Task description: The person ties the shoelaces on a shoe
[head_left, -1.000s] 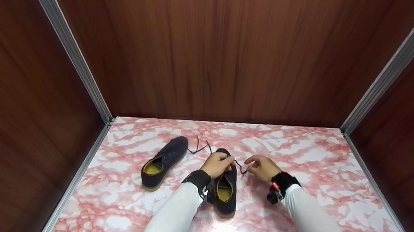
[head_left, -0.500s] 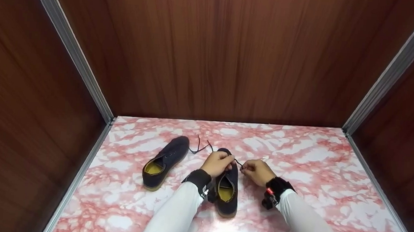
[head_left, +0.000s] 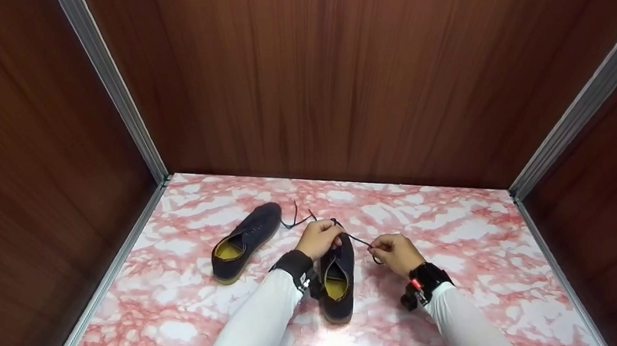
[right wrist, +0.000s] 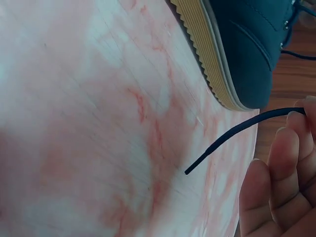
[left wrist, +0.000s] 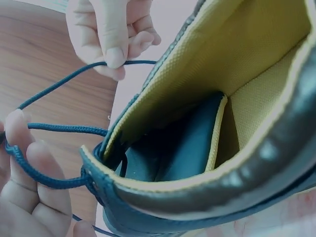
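A dark blue shoe with a yellow lining stands upright, toe pointing away. Over its front, my left hand pinches the dark shoelace, which loops round the fingers in the left wrist view. To the right of the shoe, my right hand pinches the same lace near one end, between thumb and index finger. The lace runs nearly straight between the two hands. Its free tip hangs below the right fingers in the right wrist view.
A matching dark blue shoe stands to the left, with its loose laces lying beyond its toe. The surface has a red and white marbled pattern. Brown wood-grain panels enclose it at the back and both sides.
My right hand first closed in on the lace beside the shoe, then moved right, drawing the lace out straighter. My left hand shifted slightly away and left, still pinching the lace.
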Available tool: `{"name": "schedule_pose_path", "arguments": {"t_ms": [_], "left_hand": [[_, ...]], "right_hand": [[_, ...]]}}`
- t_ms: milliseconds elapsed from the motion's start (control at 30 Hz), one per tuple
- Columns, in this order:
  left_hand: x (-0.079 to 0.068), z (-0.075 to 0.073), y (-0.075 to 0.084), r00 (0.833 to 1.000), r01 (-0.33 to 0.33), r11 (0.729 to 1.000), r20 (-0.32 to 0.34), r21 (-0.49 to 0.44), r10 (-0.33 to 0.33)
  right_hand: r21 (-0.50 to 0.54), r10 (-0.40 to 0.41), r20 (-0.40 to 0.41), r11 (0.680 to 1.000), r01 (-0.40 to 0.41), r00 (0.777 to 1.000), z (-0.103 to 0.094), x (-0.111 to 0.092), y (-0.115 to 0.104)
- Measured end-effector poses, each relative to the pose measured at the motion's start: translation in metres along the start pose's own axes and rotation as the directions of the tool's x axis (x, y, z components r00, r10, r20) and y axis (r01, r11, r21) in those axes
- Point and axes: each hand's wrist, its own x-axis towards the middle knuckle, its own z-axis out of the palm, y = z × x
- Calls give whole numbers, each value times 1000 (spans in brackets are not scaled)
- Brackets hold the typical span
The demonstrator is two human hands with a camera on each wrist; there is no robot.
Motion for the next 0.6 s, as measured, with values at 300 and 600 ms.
{"name": "schedule_pose_path", "arguments": {"t_ms": [300,600], "left_hand": [[2,-13,-6,1000,-7,999,27,-39,8],[2,-25,-13,993,-51,998,105,21,49]], "right_hand": [[-22,-15,-22,1000,15,1000,-11,-3,5],[20,-9,-34,1000,9,999,-16,-3,6]]}}
